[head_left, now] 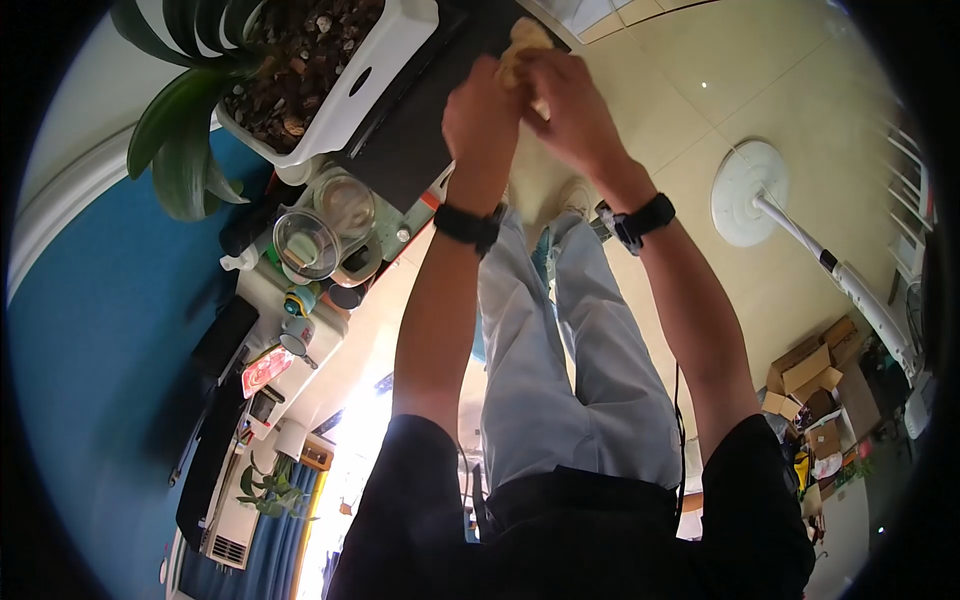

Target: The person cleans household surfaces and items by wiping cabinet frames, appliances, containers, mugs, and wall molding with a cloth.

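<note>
A crumpled beige cloth point(527, 40) is bunched between my two hands at the top of the view. My left hand point(482, 112) is closed at the cloth's lower left side, its fingers mostly hidden. From the right, my right hand point(568, 105) bends its fingers over the cloth and grips it. The hands are close together, beside a black flat surface point(400, 150). On that surface's left stands a white planter point(395, 75) filled with bark chips and a broad-leaved plant point(180, 150).
Clear plastic containers point(305, 243) and a mug point(297, 335) crowd the surfaces on the left. A round white base with a pole point(750, 190) stands on the tiled floor at right. Opened cardboard boxes point(808, 370) lie farther off at lower right.
</note>
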A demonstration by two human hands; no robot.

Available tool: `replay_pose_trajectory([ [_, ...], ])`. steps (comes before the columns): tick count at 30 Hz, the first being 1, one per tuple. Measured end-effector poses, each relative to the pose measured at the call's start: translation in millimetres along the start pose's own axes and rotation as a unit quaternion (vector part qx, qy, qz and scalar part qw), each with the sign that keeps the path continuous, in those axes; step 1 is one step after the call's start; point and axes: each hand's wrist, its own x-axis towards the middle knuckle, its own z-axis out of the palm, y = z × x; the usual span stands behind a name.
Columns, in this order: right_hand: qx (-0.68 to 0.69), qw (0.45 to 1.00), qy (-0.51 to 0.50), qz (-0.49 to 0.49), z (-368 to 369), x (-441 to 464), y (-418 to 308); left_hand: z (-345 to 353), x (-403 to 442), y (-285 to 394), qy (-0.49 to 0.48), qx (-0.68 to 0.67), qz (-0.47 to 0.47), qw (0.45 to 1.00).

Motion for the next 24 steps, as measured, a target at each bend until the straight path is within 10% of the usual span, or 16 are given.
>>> replay_pose_trajectory([
  [11,0.133,0.979,-0.151,-0.036,72,-35,-84,-86,-100,-71,-0.022,-0.133,-0.238,0.962],
  [24,0.086,0.992,-0.078,0.038,32,18,-42,-36,-29,-34,-0.004,0.024,-0.116,0.993],
])
